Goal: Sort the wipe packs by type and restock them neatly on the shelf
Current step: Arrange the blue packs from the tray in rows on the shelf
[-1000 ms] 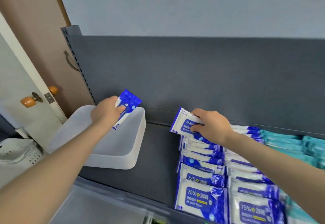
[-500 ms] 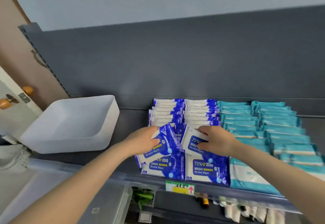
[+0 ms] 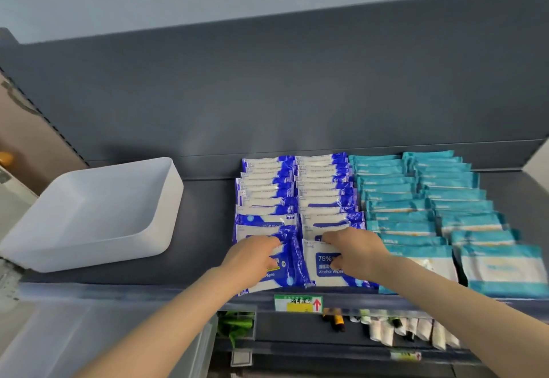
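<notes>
A: In the head view, what is held, and where?

B: Two blue alcohol-wipe packs are held at the front edge of the shelf (image 3: 205,214). The left front pack (image 3: 292,262) is covered by the left hand (image 3: 252,259), whose fingers are bent over its upper edge. The thumb is hidden, so how firmly it is gripped cannot be told. The right front pack (image 3: 322,262) is pinched by the right hand (image 3: 353,253), with fingers hooked over the top and the thumb pressed on the printed face.

A: How is the seating best done?

B: Each pack is best leaned back against the blue rows (image 3: 297,187) behind it and overlapped like the others. Its lower edge should be kept just inside the shelf lip above the price tag (image 3: 298,303). The left front pack is seen tilted, its blue side slanting toward the right one. It should be squared first, so that the two columns are not tangled.

A: What should be watched?

B: The right front pack lies just beside the teal rows (image 3: 421,193). It should not be pushed across that border, or the types would be mixed. The white bin (image 3: 89,214) is set near the left end of the shelf, well apart, and need not be touched for this step.
</notes>
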